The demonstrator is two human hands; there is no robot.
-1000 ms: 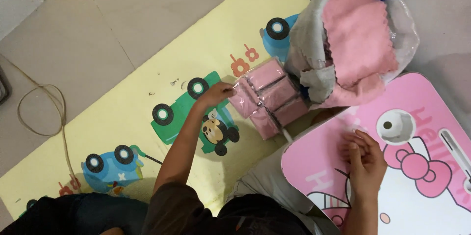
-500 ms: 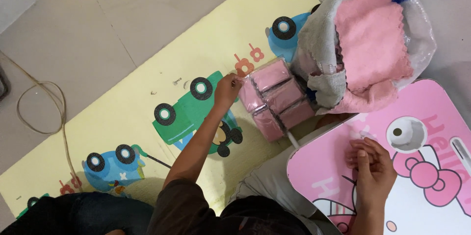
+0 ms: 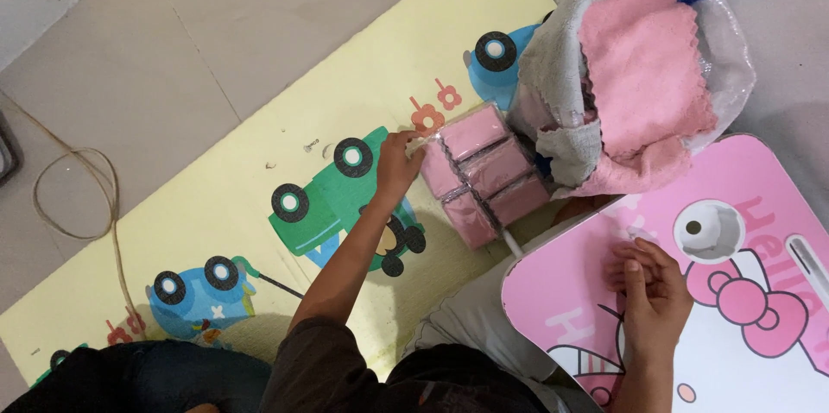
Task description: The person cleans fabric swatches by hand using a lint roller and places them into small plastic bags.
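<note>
Our left hand [image 3: 395, 169] reaches out across the yellow foam play mat printed with cartoon cars [image 3: 259, 145] and meets the stack of pink folded cloths wrapped in clear plastic [image 3: 485, 176], which lies just at three o'clock of the fingertips. The stack's long axis runs roughly from ten o'clock to four o'clock, and our fingers curl against its near left edge, seemingly gripping the wrapping, though we cannot tell how firmly. This hand is by far the nearer; the arm is stretched nearly straight from five o'clock. Our right hand [image 3: 649, 288] rests well apart on the pink cartoon-printed tabletop [image 3: 760, 206], fingers loosely together and holding nothing. Beyond the stack, at one o'clock, sits a translucent plastic bag of loose pink towels [image 3: 643, 68].
</note>
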